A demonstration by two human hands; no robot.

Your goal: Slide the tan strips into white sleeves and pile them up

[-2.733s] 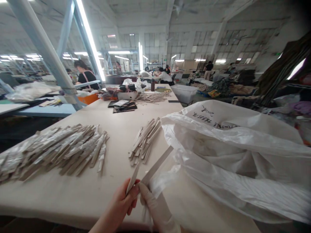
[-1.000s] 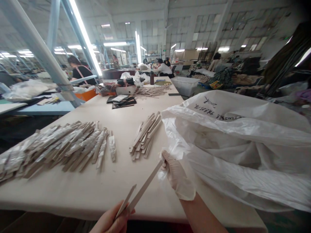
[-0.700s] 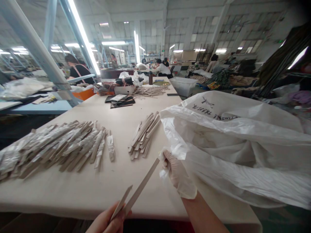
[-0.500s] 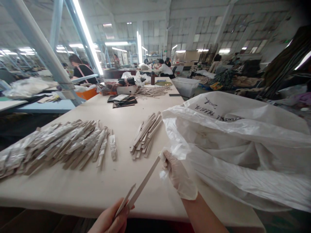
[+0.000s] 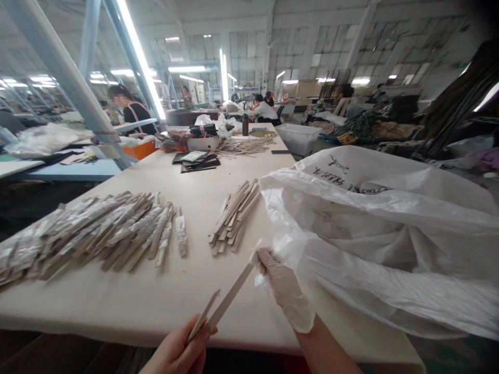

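Note:
Near the table's front edge, my bare left hand [image 5: 189, 343] is closed round the lower end of a long, flat beige strip [image 5: 233, 295]. A second, shorter-looking strip end [image 5: 206, 310] sticks out of the same grip. My right hand [image 5: 284, 283], in a whitish glove, pinches the strip's upper end together with a bit of clear plastic film [image 5: 260, 280]. Just beyond lies a small pile of bare beige strips [image 5: 235, 215]. On the left is a large heap of strips [image 5: 117, 226] wrapped in clear film, with one wrapped strip [image 5: 181, 235] apart from it.
A big white plastic bag [image 5: 390, 259] with handwriting sprawls over the right side of the table [image 5: 156, 306]. Farther back are black flat pieces [image 5: 198, 165], a dark bottle [image 5: 245, 124] and more thin strips [image 5: 245, 147]. A slanted metal post [image 5: 74, 78] rises at left.
My right hand has shifted slightly down, and the film now sits around the strip's upper end. The left hand keeps its grip, nearly still. A person in the left background has turned slightly.

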